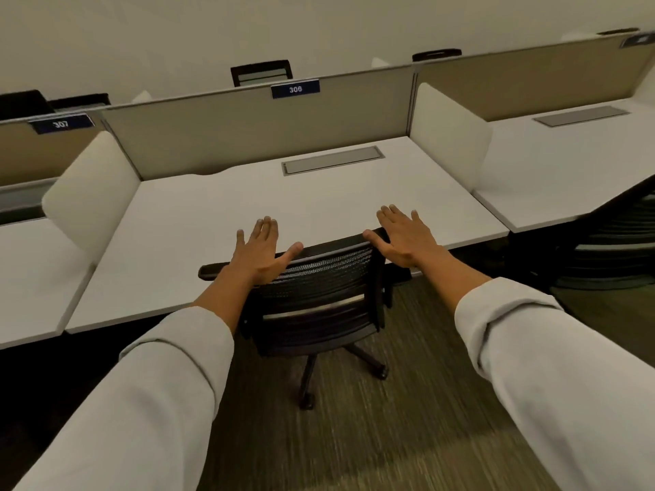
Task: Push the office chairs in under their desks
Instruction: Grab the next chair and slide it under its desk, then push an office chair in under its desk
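A black mesh-backed office chair (319,299) stands at the front edge of the white desk (219,207) labelled 306, its seat tucked beneath the top and its wheeled base on the carpet. My left hand (260,251) rests flat on the left end of the backrest's top rail, fingers spread. My right hand (402,235) lies flat on the right end of the same rail, fingers spread too. Neither hand is wrapped around the rail.
White side dividers (95,193) and a beige back panel (248,132) enclose the desk. Desk 307 (32,278) is to the left; another desk (567,164) on the right has a dark chair (609,242) under it. More chair backs show beyond the panel.
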